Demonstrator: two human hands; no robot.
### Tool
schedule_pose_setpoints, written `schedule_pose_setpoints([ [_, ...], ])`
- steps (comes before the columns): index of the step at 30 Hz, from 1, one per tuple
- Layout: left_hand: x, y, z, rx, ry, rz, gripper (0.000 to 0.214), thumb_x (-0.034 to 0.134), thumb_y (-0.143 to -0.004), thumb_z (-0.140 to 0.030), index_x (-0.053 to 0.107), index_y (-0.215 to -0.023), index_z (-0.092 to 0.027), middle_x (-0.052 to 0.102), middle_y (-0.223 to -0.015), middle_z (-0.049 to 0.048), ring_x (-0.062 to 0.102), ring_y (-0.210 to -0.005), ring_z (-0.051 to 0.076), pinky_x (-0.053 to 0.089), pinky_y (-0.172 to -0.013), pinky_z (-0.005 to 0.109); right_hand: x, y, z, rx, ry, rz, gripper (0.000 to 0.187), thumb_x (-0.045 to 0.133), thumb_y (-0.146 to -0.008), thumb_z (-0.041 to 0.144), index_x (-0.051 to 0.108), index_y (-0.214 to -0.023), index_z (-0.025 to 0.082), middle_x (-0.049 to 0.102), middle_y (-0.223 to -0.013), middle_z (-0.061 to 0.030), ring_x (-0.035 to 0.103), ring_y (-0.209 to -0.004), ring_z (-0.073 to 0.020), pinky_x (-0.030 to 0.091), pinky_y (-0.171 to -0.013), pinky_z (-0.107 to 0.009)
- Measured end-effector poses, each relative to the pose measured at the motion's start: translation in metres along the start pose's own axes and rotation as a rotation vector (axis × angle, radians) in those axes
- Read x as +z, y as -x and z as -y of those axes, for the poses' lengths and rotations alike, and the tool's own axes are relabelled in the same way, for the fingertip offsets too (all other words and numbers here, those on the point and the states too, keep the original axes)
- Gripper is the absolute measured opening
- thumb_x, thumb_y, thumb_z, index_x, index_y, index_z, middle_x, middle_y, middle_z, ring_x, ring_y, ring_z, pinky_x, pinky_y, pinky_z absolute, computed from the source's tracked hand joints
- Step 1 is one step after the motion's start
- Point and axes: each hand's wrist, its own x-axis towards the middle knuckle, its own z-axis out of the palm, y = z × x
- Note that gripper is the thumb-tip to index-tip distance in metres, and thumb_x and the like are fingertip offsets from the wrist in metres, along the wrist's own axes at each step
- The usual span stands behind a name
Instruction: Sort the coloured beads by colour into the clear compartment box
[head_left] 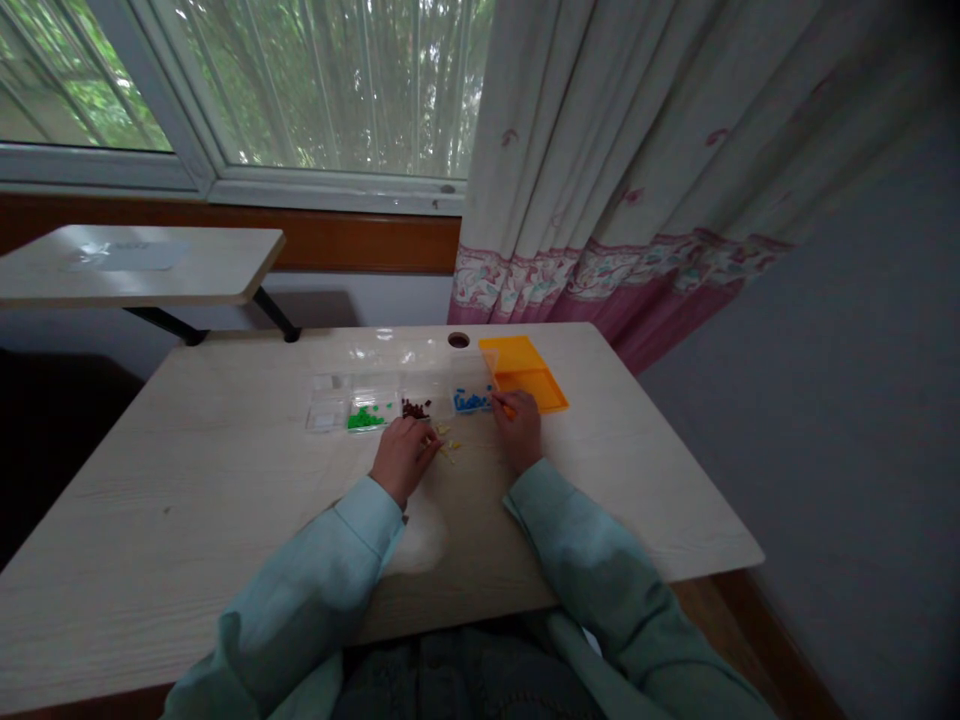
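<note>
My left hand (403, 458) rests low over the table with its fingers drawn together, next to several small pale yellow pieces (453, 445) on the wood. Just beyond it, dark brown pieces (415, 408) and bright green pieces (365, 417) lie in clear plastic compartments. My right hand (520, 430) is closed in a pinch at the right side of a clear compartment of small blue pieces (471, 400). Behind that hand lies an open orange plastic box (536, 383), partly covered by it. What either pinch holds is too small to make out.
The light wooden table (262, 500) has a round cable hole (458, 340) at its back edge. A raised shelf (217, 265) on black legs stands at the back left. Beyond are a window and a patterned curtain (570, 200), with a wall to the right.
</note>
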Motion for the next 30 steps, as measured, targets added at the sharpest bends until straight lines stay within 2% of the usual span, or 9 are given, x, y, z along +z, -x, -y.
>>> schedule_pose_setpoints([
  [7,-0.002,-0.003,0.003,-0.080,0.125,-0.112,0.024,0.048,-0.091,-0.035,0.059,-0.078,-0.018,0.057,-0.076,0.0044,0.051,-0.079,0.019,0.039,-0.071,0.031,0.003,0.006,0.014,-0.143,-0.040,0.050,0.019,0.056,-0.087,0.031,0.072,-0.088,0.020,0.066,-0.081,-0.0059,0.056,-0.083,-0.0199,0.045,-0.077,-0.035],
  [14,0.001,-0.003,0.002,-0.127,0.290,-0.168,0.027,0.045,-0.092,-0.036,0.055,-0.075,-0.018,0.052,-0.072,0.0016,0.049,-0.073,0.016,0.039,-0.068,0.028,0.010,0.021,0.036,-0.376,-0.113,0.253,0.016,0.057,-0.087,0.027,0.072,-0.093,0.024,0.066,-0.079,-0.0039,0.056,-0.081,-0.0183,0.044,-0.077,-0.034],
  [19,0.004,-0.002,0.002,-0.152,0.398,-0.170,0.030,0.042,-0.093,-0.037,0.054,-0.073,-0.018,0.052,-0.072,0.0010,0.050,-0.073,0.014,0.039,-0.068,0.027,0.012,0.028,0.051,-0.470,-0.151,0.309,0.026,0.056,-0.088,0.026,0.065,-0.113,0.025,0.065,-0.079,-0.0032,0.056,-0.079,-0.0173,0.043,-0.078,-0.034],
  [23,0.005,-0.001,0.000,-0.179,0.434,-0.150,0.031,0.042,-0.092,-0.039,0.054,-0.073,-0.018,0.053,-0.072,0.0010,0.051,-0.072,0.014,0.039,-0.066,0.026,0.011,0.028,0.056,-0.494,-0.170,0.292,0.027,0.057,-0.087,0.027,0.065,-0.113,0.026,0.065,-0.078,-0.0027,0.055,-0.077,-0.0168,0.042,-0.075,-0.033],
  [30,0.007,0.001,-0.002,-0.176,0.408,-0.112,0.036,0.039,-0.093,-0.041,0.051,-0.068,-0.018,0.051,-0.069,0.0003,0.049,-0.068,0.013,0.037,-0.062,0.025,0.011,0.030,0.057,-0.485,-0.182,0.231,0.014,0.059,-0.086,0.027,0.070,-0.094,0.023,0.065,-0.073,-0.0033,0.055,-0.075,-0.0167,0.042,-0.073,-0.032],
])
